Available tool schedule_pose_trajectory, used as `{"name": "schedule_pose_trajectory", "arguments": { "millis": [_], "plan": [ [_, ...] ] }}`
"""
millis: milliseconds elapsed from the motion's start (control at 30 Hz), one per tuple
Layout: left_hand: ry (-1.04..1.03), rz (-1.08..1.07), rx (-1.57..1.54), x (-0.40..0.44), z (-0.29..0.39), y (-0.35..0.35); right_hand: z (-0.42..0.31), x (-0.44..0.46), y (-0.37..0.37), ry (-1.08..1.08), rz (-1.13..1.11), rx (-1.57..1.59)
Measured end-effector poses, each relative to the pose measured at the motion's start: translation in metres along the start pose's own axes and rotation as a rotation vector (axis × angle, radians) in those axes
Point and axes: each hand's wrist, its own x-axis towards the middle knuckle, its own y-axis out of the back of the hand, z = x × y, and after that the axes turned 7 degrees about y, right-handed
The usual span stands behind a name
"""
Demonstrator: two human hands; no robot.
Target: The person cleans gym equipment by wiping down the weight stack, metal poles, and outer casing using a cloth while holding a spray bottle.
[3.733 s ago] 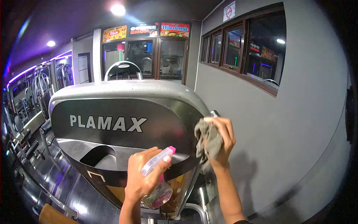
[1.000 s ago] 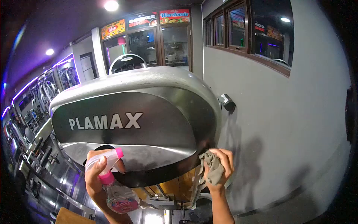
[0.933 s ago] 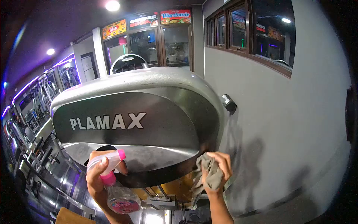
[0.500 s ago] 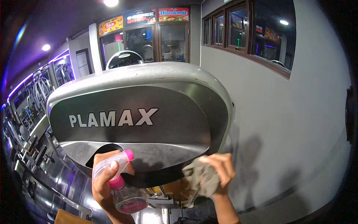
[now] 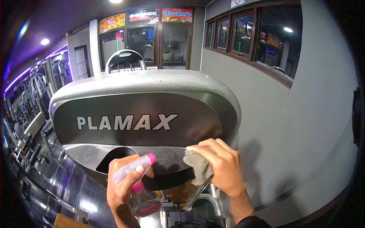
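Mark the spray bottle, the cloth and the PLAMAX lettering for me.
Spray bottle [image 5: 143, 200], head view: on its clear body.
Cloth [image 5: 199, 166], head view: on its exposed folds.
PLAMAX lettering [image 5: 124, 122], head view: on the M.

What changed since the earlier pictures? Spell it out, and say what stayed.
The right hand moved the cloth down and left, from the right edge of the machine to its lower front. The left hand carried the spray bottle left, then partway back right. Nothing was taken or let go; both hands keep their grip, and the machine stayed put.
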Motion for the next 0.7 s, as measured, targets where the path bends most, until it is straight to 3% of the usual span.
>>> {"name": "schedule_pose_trajectory", "arguments": {
  "millis": [33,133,200,333,500,633,700],
  "plan": [
    [0.003,0.002,-0.005,0.001,0.000,0.001,-0.005,0.009,0.003,0.062,-0.126,-0.036],
    [-0.030,-0.004,0.022,0.004,0.000,0.003,-0.010,0.032,-0.010,0.231,-0.175,-0.178],
    [0.069,-0.099,0.029,0.007,0.005,0.009,-0.005,0.040,-0.015,0.375,-0.176,-0.278],
    [0.007,-0.046,0.057,0.004,0.005,0.009,0.012,0.039,0.004,0.433,-0.260,-0.375],
    [0.060,-0.166,0.050,0.009,0.005,0.017,0.019,0.030,0.042,0.414,-0.399,-0.479],
    [0.013,-0.173,0.084,0.010,0.005,0.017,0.020,0.035,0.050,0.423,-0.358,-0.565],
    [-0.097,-0.081,0.220,0.007,0.004,0.014,0.022,0.045,0.043,0.464,-0.220,-0.542]
  ]
}}
